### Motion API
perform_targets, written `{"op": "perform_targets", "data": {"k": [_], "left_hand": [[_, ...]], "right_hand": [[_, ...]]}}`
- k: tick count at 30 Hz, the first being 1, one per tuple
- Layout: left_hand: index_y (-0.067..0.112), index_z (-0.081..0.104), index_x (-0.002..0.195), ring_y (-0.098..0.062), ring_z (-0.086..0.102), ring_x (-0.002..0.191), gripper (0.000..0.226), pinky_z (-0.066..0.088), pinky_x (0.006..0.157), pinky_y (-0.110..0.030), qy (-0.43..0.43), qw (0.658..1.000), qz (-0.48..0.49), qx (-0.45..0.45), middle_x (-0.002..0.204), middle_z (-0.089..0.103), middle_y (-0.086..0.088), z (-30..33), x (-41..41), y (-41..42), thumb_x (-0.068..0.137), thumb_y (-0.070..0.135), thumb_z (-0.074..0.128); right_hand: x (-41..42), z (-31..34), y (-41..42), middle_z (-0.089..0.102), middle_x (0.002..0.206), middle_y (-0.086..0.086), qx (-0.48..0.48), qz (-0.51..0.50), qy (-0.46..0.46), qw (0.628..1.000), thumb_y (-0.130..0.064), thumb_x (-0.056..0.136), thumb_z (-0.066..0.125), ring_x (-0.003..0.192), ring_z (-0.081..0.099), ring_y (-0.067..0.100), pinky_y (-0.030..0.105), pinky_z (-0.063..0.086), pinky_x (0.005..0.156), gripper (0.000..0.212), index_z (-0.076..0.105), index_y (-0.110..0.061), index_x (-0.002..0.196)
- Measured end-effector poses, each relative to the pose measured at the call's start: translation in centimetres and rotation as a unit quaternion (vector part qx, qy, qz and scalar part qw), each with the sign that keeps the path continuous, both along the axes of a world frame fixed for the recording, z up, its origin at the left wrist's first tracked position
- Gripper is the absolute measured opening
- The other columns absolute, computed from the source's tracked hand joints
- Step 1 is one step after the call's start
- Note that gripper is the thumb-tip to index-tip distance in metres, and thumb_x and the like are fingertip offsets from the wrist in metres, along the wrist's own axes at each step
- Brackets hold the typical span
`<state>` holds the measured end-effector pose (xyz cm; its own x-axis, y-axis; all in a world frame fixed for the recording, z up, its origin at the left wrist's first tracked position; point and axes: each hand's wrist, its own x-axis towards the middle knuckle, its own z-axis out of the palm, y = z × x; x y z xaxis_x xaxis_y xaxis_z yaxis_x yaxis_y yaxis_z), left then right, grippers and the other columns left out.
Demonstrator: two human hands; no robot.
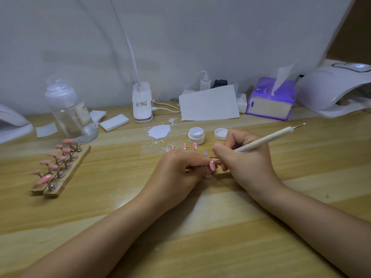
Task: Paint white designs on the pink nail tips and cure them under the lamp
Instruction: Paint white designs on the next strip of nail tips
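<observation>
Pink nail tip, already carrying white marks, sits pinched between the fingertips of the left hand at the middle of the bench. The right hand is curled round a white dotting pen, held like a pencil, with its lower end at the tip; that working end is hidden by the fingers, while the metal point at the far end sticks up to the right. The two hands are close together, touching around the nail.

Just beyond the hands stand three more pink tips in a row, each with white dots. A small grey disc lies between that row and the hands. To the left, a wooden holder carries about nine plain pink tips on metal stands; the exact count is hard to tell where they overlap.

One small white jar stands open with white paint inside, and its single lid lies just beside it. A patch of white paint is smeared on the bench nearby. One clear bottle with a pump top holds clear liquid. One purple tissue pack has a sheet sticking up. The white curing lamp sits at the far right.
</observation>
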<state>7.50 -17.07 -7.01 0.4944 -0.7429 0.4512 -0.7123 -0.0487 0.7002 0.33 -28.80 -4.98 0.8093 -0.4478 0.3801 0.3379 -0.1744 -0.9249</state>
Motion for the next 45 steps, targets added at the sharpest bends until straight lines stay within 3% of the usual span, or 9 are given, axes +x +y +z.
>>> {"op": "perform_targets", "data": {"k": [33, 45], "left_hand": [[0.012, 0.074, 0.076, 0.008, 0.053, 0.060, 0.014, 0.043, 0.064, -0.012, 0.005, 1.000, 0.006, 0.001, 0.067, 0.068, 0.006, 0.01, -0.02, 0.06, 0.082, 0.003, 0.065], [0.013, 0.075, 0.079, 0.006, 0.055, 0.062, 0.014, 0.048, 0.064, -0.021, 0.019, 1.000, 0.008, 0.000, 0.069, 0.069, 0.003, -0.07, -0.01, 0.02, 0.082, 0.003, 0.065]], "right_hand": [[0.08, -0.05, -0.08, 0.040, 0.029, -0.007, -0.011, -0.009, 0.001, 1.000, 0.018, 0.074, 0.050, 0.029, 0.044, -0.002, 0.008, 0.033, 0.036, 0.037, 0.037, -0.007, 0.050], [0.07, -0.17, -0.14, 0.039, 0.028, -0.009, -0.014, -0.018, 0.004, 1.000, 0.017, 0.073, 0.050, 0.029, 0.043, -0.002, 0.008, 0.033, 0.036, 0.038, 0.035, -0.008, 0.049]]}}
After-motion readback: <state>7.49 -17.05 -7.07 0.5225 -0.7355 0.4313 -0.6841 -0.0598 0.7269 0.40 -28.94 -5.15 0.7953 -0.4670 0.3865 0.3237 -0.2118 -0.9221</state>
